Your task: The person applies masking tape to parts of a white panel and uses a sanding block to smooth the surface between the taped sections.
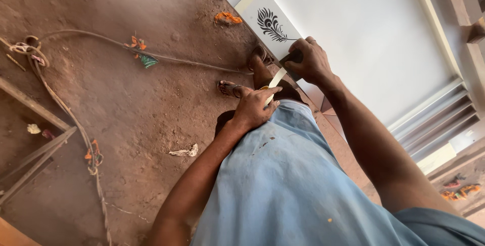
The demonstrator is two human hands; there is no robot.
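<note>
- Closest in, a pale blue shirt (283, 185) fills the bottom of the view and hides the person's lower body; both forearms run out from it.
- Left hand (255, 107), fingers curled shut around the near end of a cream strip of tape (277, 80); whether a roll sits inside the fist, can't tell.
- The strip runs taut up to the right hand (310, 60), fingers closed over its far end and over a dark object that's mostly covered and hard to identify.
- Just beyond, sandalled feet (258, 56) peek out, partly masked by the hands.
- The white panel (364, 38) with a black feather motif is cut off at the frame's top.
- On the dirt floor (126, 109), a rope (76, 119) trails out of view.
</note>
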